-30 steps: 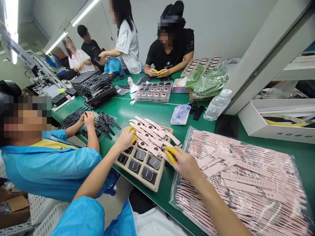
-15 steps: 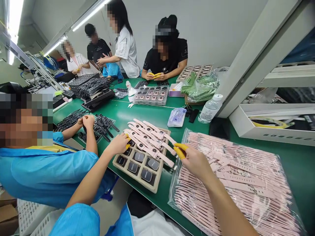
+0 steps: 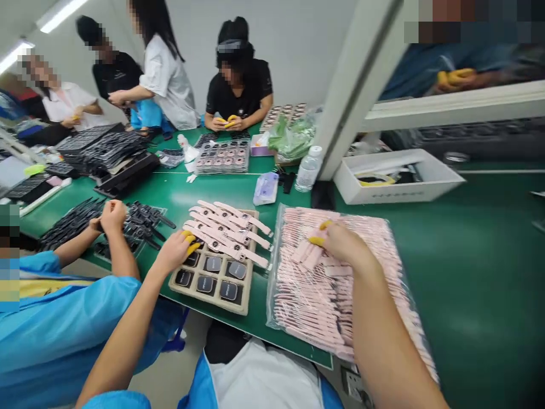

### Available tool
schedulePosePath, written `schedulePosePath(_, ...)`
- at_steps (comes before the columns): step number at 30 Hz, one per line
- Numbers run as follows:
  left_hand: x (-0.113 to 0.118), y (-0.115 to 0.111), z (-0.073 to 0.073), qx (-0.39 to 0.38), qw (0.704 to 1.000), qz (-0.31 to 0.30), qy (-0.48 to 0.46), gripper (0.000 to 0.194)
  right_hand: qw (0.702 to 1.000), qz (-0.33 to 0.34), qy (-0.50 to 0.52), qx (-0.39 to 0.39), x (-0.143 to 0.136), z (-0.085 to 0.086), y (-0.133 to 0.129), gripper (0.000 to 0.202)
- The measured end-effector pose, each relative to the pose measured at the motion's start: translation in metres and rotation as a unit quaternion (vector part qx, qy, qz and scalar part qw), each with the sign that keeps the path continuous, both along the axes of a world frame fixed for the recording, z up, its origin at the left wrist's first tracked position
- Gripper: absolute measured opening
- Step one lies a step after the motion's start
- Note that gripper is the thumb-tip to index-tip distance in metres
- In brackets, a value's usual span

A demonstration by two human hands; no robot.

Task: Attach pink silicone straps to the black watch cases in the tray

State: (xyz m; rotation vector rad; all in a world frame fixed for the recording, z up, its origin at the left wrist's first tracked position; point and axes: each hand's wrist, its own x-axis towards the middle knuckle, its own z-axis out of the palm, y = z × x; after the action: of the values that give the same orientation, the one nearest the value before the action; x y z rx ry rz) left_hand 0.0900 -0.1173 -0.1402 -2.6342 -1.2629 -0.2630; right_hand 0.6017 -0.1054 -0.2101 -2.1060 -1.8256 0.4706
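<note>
My left hand (image 3: 175,251), with yellow finger covers, is at the left side of a beige compartment tray (image 3: 242,309). Its fingers are bent beside the strap ends; what they grip there is hidden. Several smartwatches with pink straps (image 3: 221,230) lie across the tray's far half. Dark square watch faces (image 3: 205,284) sit in the near compartments. Further right, my right hand (image 3: 340,244), also with yellow finger covers, pinches a pink watch strap (image 3: 307,253) lying on top. Beneath it is a clear plastic bag (image 3: 272,307) packed with rows of pink straps.
At left, a co-worker's hands (image 3: 111,218) work among black watch straps (image 3: 70,227). Beyond the bag stand a water bottle (image 3: 309,169), a white box (image 3: 395,190) and a purple-white packet (image 3: 266,188). Watch trays (image 3: 222,162) lie near the co-worker across the green table (image 3: 481,272).
My right hand has left the strap ends at the tray's right side and moved over the bag of straps. My left hand stays at the tray. The view has swung right.
</note>
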Motion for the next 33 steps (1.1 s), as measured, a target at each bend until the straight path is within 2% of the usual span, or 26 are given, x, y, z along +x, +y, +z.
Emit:
schedulePosePath(2,0.0,0.007,-0.003,0.018,1.0,-0.019,-0.005,0.023,1.0,0.007,0.01,-0.012,-0.009,0.011,-0.001,0.032)
schedulePosePath(4,0.0,0.013,-0.005,0.027,0.999,-0.031,-0.002,0.023,1.0,-0.01,0.017,-0.013,-0.012,0.02,-0.001,0.039)
schedulePosePath(8,0.001,0.018,-0.002,0.009,0.999,-0.025,0.029,0.024,0.997,-0.053,0.029,-0.039,-0.011,0.029,-0.005,0.052)
schedulePosePath(12,-0.009,0.017,0.015,-0.031,0.999,0.002,0.032,0.024,0.999,-0.032,0.03,-0.021,-0.009,0.029,-0.006,0.05)
schedulePosePath(15,-0.016,0.015,0.034,-0.044,0.997,0.046,-0.034,0.024,1.0,0.009,0.009,-0.025,-0.01,0.027,-0.003,0.034)
schedulePosePath(18,-0.009,0.014,0.051,-0.044,0.984,0.112,-0.128,0.028,0.999,0.011,0.003,-0.033,-0.012,0.026,-0.001,0.024)
schedulePosePath(21,0.022,0.015,0.061,-0.064,0.962,0.139,-0.227,0.033,1.0,-0.001,-0.005,-0.023,-0.013,0.026,0.0,0.021)
schedulePosePath(24,0.07,0.02,0.067,-0.091,0.939,0.093,-0.318,0.034,1.0,-0.013,-0.015,-0.01,-0.012,0.027,0.0,0.02)
schedulePosePath(27,0.123,0.03,0.07,-0.128,0.919,0.031,-0.371,0.031,1.0,-0.016,-0.012,-0.002,-0.01,0.028,0.0,0.022)
schedulePosePath(30,0.171,0.043,0.067,-0.196,0.887,-0.028,-0.417,0.028,1.0,-0.013,-0.005,0.0,-0.008,0.031,0.0,0.022)
schedulePosePath(33,0.208,0.055,0.054,-0.277,0.831,-0.061,-0.479,0.026,1.0,-0.029,0.003,0.005,-0.005,0.034,0.0,0.019)
